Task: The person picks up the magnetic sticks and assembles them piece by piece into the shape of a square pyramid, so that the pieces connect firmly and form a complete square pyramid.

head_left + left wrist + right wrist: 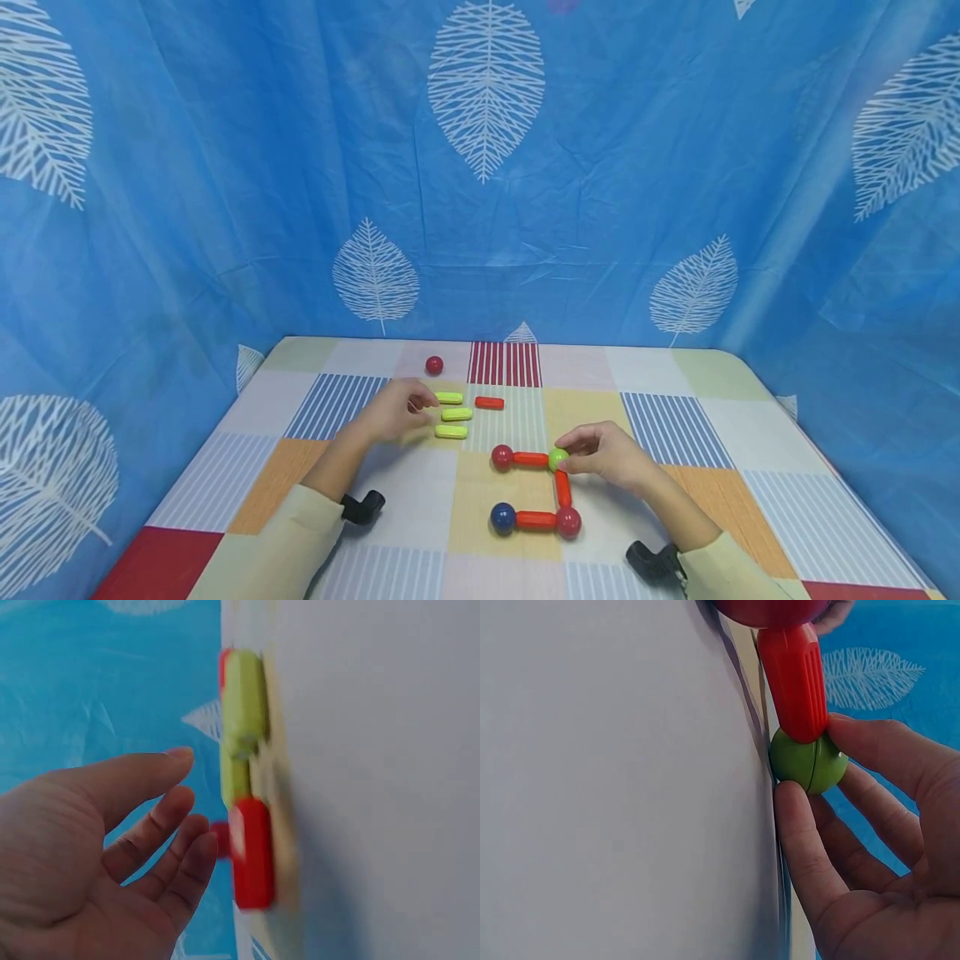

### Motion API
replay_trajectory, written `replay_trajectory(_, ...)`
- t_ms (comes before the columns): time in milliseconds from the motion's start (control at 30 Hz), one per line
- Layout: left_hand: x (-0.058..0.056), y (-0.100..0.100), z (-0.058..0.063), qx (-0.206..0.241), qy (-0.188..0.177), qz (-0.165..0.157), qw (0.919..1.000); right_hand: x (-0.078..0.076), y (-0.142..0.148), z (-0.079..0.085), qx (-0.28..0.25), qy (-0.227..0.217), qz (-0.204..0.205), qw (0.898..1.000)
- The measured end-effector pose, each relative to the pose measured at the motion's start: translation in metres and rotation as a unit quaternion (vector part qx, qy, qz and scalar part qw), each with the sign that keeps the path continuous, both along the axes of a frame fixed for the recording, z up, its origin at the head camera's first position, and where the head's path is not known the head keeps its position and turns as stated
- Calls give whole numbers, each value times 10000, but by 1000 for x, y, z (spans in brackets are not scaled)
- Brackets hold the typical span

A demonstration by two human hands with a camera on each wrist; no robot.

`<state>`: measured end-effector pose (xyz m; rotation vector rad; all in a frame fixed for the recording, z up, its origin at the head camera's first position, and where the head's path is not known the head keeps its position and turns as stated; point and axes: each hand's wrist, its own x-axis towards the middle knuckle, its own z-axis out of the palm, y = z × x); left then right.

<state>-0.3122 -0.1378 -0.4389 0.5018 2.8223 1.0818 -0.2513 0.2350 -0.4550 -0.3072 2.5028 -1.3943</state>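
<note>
My right hand (609,454) pinches a green ball (808,761) between thumb and fingertips. That ball is the corner of a three-sided frame, with red rods (531,459) linking it to a dark red ball (502,457), a pink-red ball (568,522) and a dark blue ball (503,517). To the left, my left hand (401,410) hovers beside several yellow-green rods (451,432), thumb and fingers apart with nothing between them. In the left wrist view a red rod (253,855) lies just past its fingertips; the hand hides this rod in the head view.
Another red rod (490,403) lies right of the yellow-green ones. A loose red ball (434,365) sits farther back. A patchwork cloth (405,525) covers the table, and a blue curtain with white leaves (585,217) stands behind and at both sides.
</note>
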Motion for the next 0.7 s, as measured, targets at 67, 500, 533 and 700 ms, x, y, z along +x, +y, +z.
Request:
replay_trajectory(67, -3, -6, -2, -74, -52, 6, 10000, 0, 0, 0, 7, -5, -1, 10000)
replay_trajectory(500, -10, -18, -9, -284, -617, 137, 9976, 3, -1, 3, 13, 22, 38, 10000)
replay_trajectory(533, -10, -19, -9, -282, -626, 129, 9976, 3, -1, 3, 5, 17, 38, 10000)
replay_trajectory(700, -9, -19, -10, -362, -610, 156, 9974, 3, -1, 3, -20, 21, 59, 10000)
